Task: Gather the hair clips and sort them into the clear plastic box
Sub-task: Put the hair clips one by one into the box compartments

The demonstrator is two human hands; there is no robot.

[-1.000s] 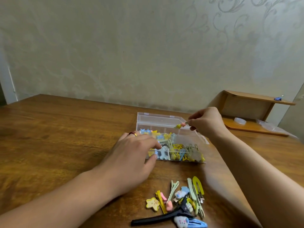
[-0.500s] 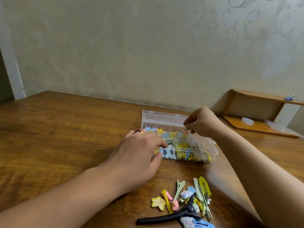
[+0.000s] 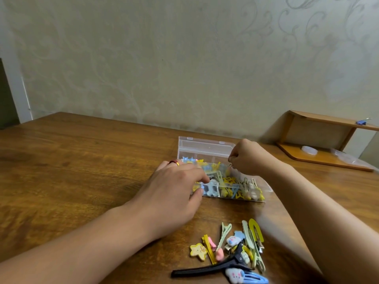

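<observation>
A clear plastic box (image 3: 206, 149) stands open on the wooden table, its compartments filled with several blue, yellow and green hair clips. My left hand (image 3: 174, 191), with a red ring, rests against the box's left front corner and grips it. My right hand (image 3: 249, 157) hovers over the box's back right part, fingers pinched on a small hair clip (image 3: 230, 165) just above the compartments. A loose pile of hair clips (image 3: 235, 247) lies near the front edge, with a long black clip (image 3: 209, 268), a yellow star clip (image 3: 198, 251) and a blue cloud clip (image 3: 246, 276).
A small wooden shelf (image 3: 328, 140) stands against the wall at the back right, with clear lids on its base and a blue clip (image 3: 362, 121) on top. The patterned wall runs along the table's far edge.
My right hand has lowered the small clip from above the lid's edge down into the box. The left hand keeps its hold on the box; the view shifted slightly.
</observation>
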